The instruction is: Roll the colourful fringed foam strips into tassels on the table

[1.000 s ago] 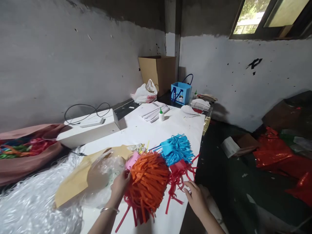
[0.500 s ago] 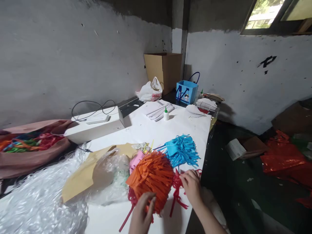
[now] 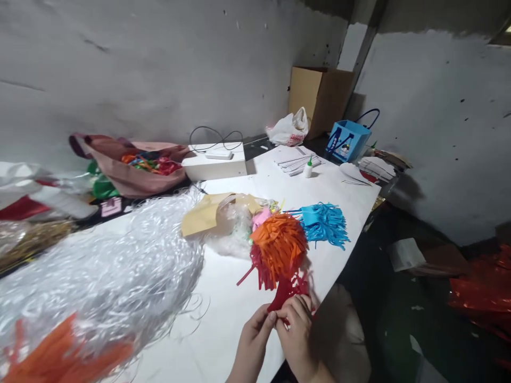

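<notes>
Close together at the table's near right edge, my left hand (image 3: 256,331) and my right hand (image 3: 294,329) both pinch a piece of red fringed crepe paper (image 3: 281,294). Its cut strips hang to the upper right of my fingers. Just beyond it lies a bushy orange paper tassel (image 3: 281,242), with more dark red fringe (image 3: 261,268) under its left side. Behind that, a blue paper tassel (image 3: 325,223) rests on the white table cover (image 3: 231,290). A bit of pink paper (image 3: 261,218) shows beside the orange one.
A heap of shiny clear strands (image 3: 131,260) spreads over the left, with orange paper (image 3: 64,354) in front. Farther back are a brown paper sheet (image 3: 202,215), white box (image 3: 215,166), glue bottle (image 3: 308,169), blue bag (image 3: 347,141) and cardboard box (image 3: 319,101).
My view has swung left. Both hands have come together on the red fringed paper; the left was by the orange tassel and the right was at the red strips.
</notes>
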Demonstrator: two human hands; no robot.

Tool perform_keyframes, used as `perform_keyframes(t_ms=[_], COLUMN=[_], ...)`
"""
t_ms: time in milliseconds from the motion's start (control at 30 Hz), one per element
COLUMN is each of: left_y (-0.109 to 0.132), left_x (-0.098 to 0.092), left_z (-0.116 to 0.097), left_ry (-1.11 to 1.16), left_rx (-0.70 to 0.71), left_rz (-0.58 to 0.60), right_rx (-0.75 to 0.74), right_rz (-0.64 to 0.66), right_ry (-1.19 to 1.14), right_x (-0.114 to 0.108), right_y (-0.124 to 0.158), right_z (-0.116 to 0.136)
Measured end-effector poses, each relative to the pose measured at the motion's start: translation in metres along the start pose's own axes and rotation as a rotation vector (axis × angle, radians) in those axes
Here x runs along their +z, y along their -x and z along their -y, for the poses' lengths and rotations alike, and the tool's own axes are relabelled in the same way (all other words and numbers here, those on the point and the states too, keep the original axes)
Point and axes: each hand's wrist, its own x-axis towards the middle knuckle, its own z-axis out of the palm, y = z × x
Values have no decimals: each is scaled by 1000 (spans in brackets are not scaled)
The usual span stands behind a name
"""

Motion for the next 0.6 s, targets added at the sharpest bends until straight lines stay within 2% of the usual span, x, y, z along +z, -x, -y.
perform_keyframes(t_ms=[100, 233, 300, 367, 433, 533, 600], left_y=[20, 42, 54, 66, 77, 88, 92], left_x=[-19, -57, -77, -93, -104, -110, -110], left_z=[7, 12, 11, 9, 9, 15, 22], left_ry=[-3, -171, -292, -401, -478, -495, -427], left_rx=[2, 71, 116, 160, 218, 305, 331], left_rz=[-14, -35, -33, -32, -61, -153, -227], right_rx=[217, 547, 583, 460, 217, -138, -292], right_rz=[125, 489, 622, 631, 551, 459, 445], right_ry=[-156, -441, -506, -437, -255, -13, 60], right_x=[9, 13, 14, 15, 18, 27, 33], right_y=[13, 19, 20, 23, 27, 38, 47], right_z=[16, 38, 49, 60, 73, 91, 100])
